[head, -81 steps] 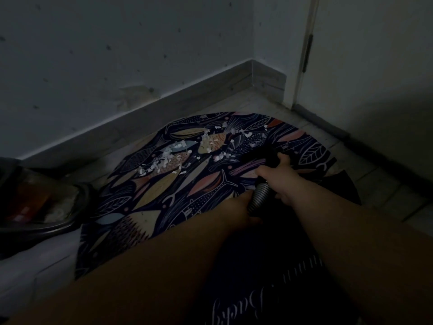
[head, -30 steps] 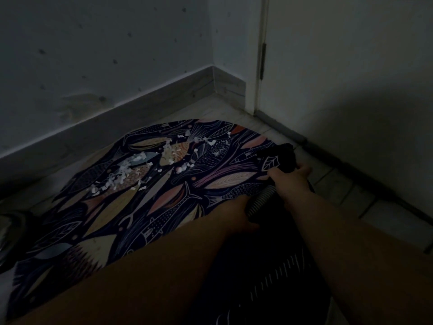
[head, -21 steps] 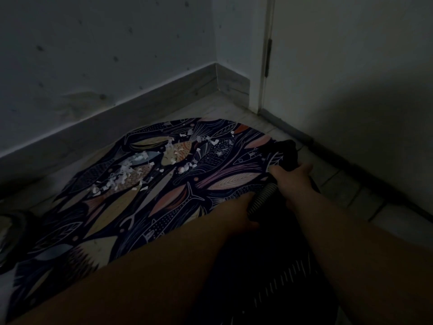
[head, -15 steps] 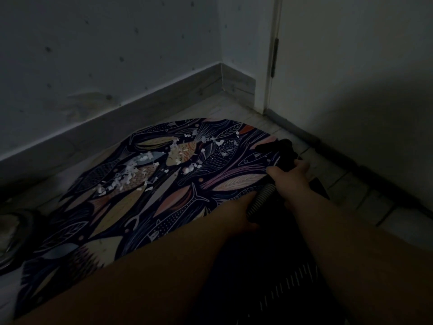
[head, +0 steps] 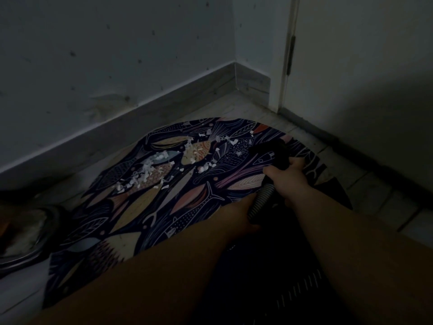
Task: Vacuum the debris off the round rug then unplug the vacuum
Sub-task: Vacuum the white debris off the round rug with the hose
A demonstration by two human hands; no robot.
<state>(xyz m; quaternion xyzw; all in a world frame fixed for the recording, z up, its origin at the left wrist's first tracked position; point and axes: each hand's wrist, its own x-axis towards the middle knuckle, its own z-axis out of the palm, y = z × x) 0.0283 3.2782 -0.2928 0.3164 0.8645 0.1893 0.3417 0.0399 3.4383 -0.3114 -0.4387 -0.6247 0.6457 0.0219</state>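
Observation:
A round dark rug [head: 145,207] with a fish and leaf pattern lies on the floor in dim light. White debris [head: 150,172] is scattered over its far middle part. My right hand [head: 287,181] grips the black vacuum nozzle [head: 277,153], whose tip rests on the rug's right side, to the right of the debris. My left hand [head: 243,212] holds the ribbed grey hose [head: 260,202] just behind the right hand; its fingers are partly hidden under the hose.
A wall with a grey baseboard [head: 131,123] runs behind the rug, and a closed door [head: 365,66] stands at the right. A dark bowl-shaped object [head: 25,240] sits at the left edge. My dark clothing fills the bottom right.
The nozzle and my right hand have slid a little forward and to the left on the rug, toward the debris. Both hands keep their hold. The camera view shifted slightly.

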